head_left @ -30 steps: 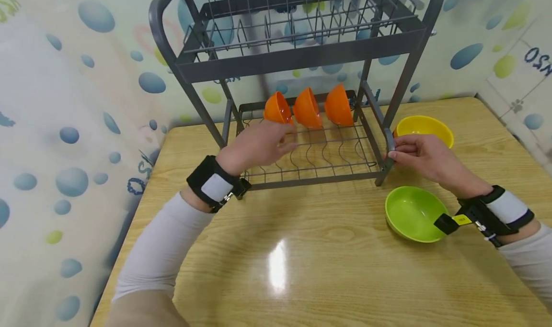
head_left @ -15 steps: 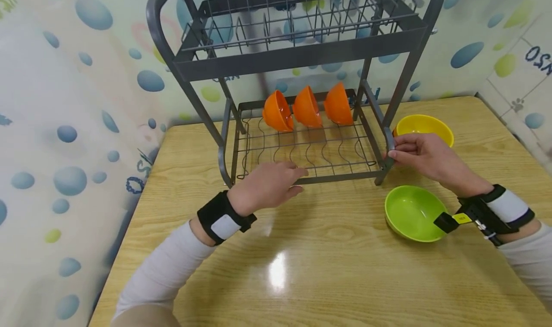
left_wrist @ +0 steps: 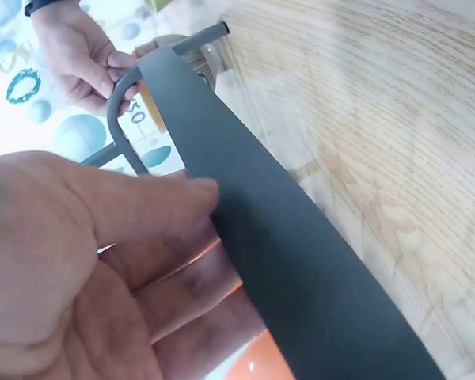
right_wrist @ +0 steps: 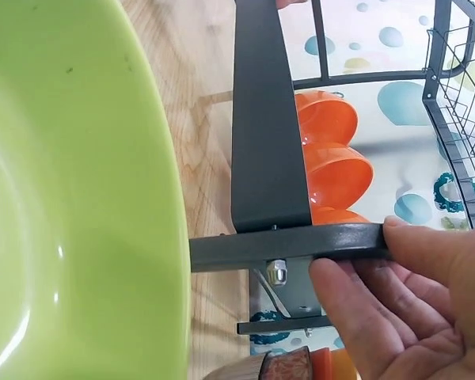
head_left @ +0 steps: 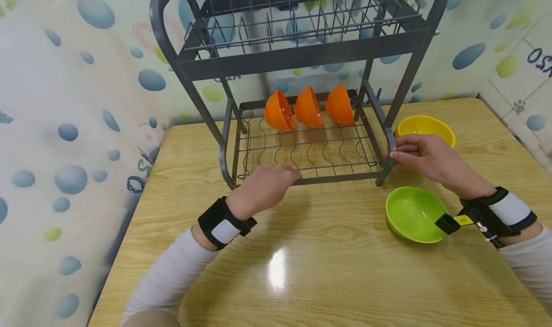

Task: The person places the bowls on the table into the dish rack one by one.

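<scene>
A dark grey two-tier dish rack (head_left: 302, 56) stands at the back of the table. My left hand (head_left: 264, 188) holds the lower tier's front rail (left_wrist: 253, 198), thumb on its edge and fingers curled behind it in the left wrist view. With thumb and fingers, my right hand (head_left: 435, 160) pinches the curved side bar (right_wrist: 332, 241) at the rack's right end. Three orange bowls, left (head_left: 278, 111), middle (head_left: 307, 107) and right (head_left: 339, 105), stand tilted on edge in a row along the back of the lower wire tier.
A green bowl (head_left: 414, 217) sits on the table (head_left: 336, 269) below my right wrist. Behind my right hand is a yellow bowl (head_left: 424, 124). The patterned wall (head_left: 69, 178) rises behind and left of the table.
My left hand has drawn back from beside the leftmost orange bowl to the rack's lower front rail and closed on it. My right hand stays at the side bar.
</scene>
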